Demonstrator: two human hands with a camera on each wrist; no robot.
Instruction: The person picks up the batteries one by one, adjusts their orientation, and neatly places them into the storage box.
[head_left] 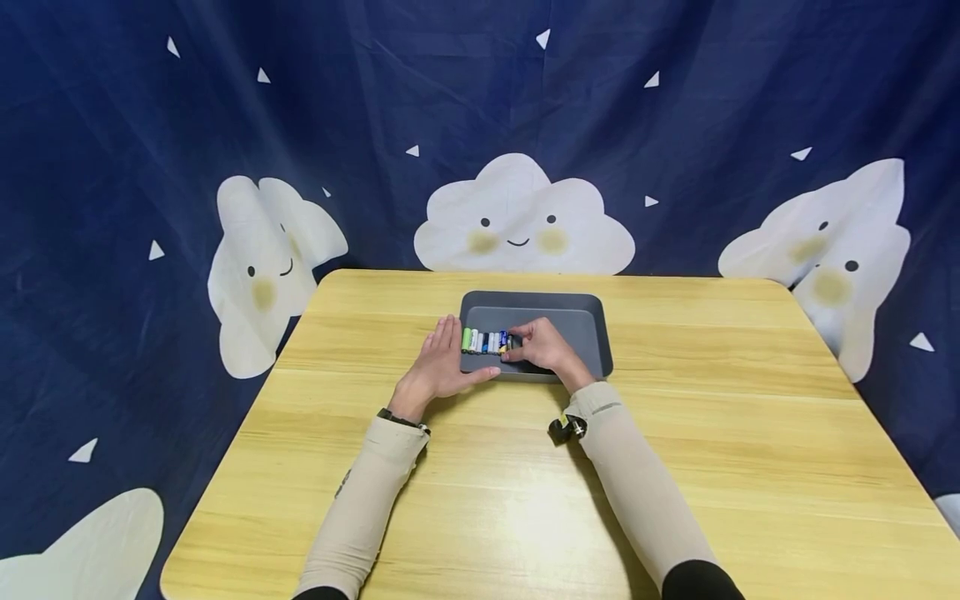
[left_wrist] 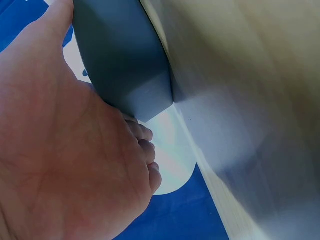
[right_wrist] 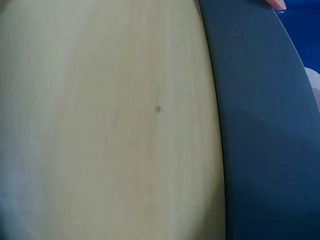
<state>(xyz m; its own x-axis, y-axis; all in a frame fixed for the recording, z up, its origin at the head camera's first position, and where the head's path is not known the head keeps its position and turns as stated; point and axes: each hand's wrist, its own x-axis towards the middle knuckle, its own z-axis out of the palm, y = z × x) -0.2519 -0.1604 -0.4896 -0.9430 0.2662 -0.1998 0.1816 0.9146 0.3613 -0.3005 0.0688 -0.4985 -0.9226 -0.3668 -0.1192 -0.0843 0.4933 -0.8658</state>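
Inside a dark grey tray (head_left: 592, 333), several AA-size batteries (head_left: 483, 342) lie side by side in a row against its left wall. The leftmost is green; others are white, dark blue, and blue with yellow. My right hand (head_left: 546, 346) pinches a battery at the row's right end between thumb and finger, partly hiding it. At the front left corner my left hand (head_left: 441, 365) rests against the tray with straight fingers along its left side and the thumb along the front rim. The left wrist view has the palm (left_wrist: 65, 140) beside the tray's outer wall (left_wrist: 125, 65).
The tray stands near the back of a light wooden table (head_left: 480, 517). Behind the table hangs a dark blue curtain (head_left: 480, 92) with white smiling clouds. In the right wrist view, the tray's front wall (right_wrist: 265, 125) borders the tabletop, and a fingertip (right_wrist: 276, 4) shows above.
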